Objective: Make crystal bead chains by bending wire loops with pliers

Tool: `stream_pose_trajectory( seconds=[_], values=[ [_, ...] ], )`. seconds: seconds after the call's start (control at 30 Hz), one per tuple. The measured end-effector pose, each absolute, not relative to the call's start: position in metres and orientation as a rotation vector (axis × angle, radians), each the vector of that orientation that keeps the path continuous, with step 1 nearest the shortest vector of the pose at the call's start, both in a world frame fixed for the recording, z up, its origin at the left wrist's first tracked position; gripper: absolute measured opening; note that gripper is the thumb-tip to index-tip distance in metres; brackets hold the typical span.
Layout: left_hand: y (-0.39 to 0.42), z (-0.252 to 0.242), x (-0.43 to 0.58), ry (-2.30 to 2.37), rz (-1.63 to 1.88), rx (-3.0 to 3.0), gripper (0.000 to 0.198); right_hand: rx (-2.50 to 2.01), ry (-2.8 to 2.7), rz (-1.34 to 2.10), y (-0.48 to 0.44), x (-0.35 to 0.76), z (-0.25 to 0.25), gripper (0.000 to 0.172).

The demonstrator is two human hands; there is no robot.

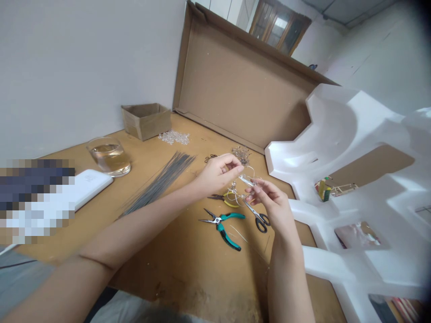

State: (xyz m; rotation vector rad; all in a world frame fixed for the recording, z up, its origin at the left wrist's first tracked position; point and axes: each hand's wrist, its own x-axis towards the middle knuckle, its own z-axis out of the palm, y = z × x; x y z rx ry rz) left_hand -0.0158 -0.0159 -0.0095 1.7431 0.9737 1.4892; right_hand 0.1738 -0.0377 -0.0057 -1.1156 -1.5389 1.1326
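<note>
My left hand (220, 175) is closed in a pinch at one end of a thin pale wire (251, 168), which curves over toward the other hand. My right hand (271, 197) has its thumb and fingers closed on a string of clear beads (247, 181) with a long glassy piece in it. More clear beads and wire loops hang below, between the hands. Under them lie yellow-handled pliers (229, 200), partly covered by the hanging loops. Black-handled scissors (259, 218) rest beneath my right hand. Nearer me, teal-handled needle-nose pliers (220, 222) lie spread open.
A bundle of grey wires (158, 181) lies left of centre. Behind are a small cardboard box (146, 122), a pile of clear beads (175, 137) and small metal pieces (240, 155). A glass of liquid (109, 157) and white power bank (90, 186) stand left; white foam packing (336, 121) borders the right.
</note>
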Motion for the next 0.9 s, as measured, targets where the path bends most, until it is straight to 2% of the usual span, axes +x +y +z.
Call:
stream_pose_trajectory(
  seconds=[0.9],
  values=[
    [-0.0173,-0.0063,-0.0165,0.959,1.490,1.658,0.011,-1.072,-1.433,1.069,-0.0355,0.1752,-0.0067,0.028]
  ],
)
